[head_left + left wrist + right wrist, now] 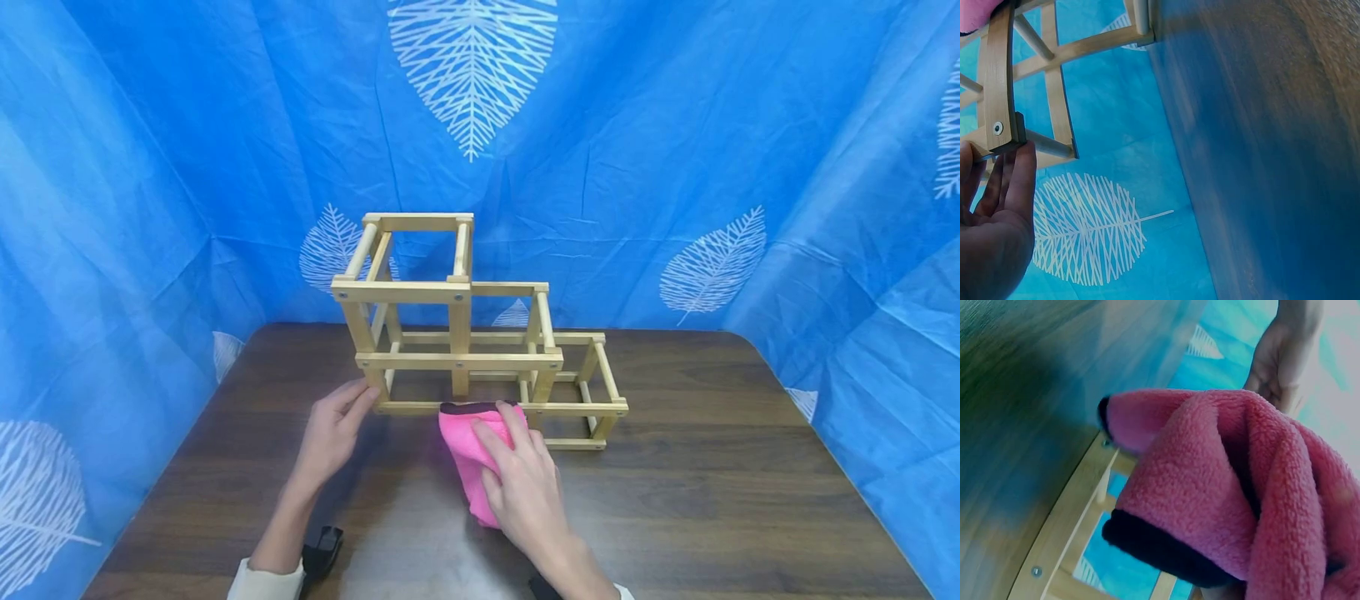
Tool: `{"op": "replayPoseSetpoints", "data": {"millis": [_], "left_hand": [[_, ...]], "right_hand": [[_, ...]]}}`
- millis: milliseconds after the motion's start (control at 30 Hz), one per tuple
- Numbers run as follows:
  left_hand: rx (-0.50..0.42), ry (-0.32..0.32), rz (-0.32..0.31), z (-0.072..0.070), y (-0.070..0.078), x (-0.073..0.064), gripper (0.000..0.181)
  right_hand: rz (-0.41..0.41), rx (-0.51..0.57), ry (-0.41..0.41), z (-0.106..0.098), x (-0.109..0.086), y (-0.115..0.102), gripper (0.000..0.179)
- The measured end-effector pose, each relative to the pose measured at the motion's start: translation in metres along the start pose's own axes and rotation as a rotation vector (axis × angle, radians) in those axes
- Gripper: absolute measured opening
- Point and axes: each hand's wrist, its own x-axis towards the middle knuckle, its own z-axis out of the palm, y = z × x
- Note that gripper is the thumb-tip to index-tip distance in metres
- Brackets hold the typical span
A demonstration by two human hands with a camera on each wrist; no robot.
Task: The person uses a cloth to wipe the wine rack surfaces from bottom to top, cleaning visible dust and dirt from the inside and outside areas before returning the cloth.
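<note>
A stepped wooden rack (pixel 459 362) of pale slats and round dowels stands on the table, tallest at the left. My left hand (pixel 333 425) pinches its lower front left corner; the left wrist view shows thumb and fingers around the rail end (pixel 999 128) with its bolt. With my right hand (pixel 525 483) I grip a pink cloth (pixel 468 450) with dark edging against the bottom front rail, near its middle. Fluffy folds of the cloth (pixel 1191 481) fill much of the right wrist view and hide most of my right hand there.
The brown wood-grain table (pixel 712 467) has rounded far corners. Behind it and at both sides hang blue curtains (pixel 600 125) with white leaf prints. A black strap (pixel 322 550) is at my left wrist.
</note>
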Motion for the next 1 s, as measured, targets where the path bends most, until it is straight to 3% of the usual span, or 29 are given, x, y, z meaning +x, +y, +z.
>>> {"op": "replayPoseSetpoints", "data": {"millis": [1000], "left_hand": [[0.001,0.000,0.002,0.000,0.003,-0.001,0.026]], "right_hand": [[0.124,-0.038,0.043,-0.056,-0.006,0.050,0.048]]}}
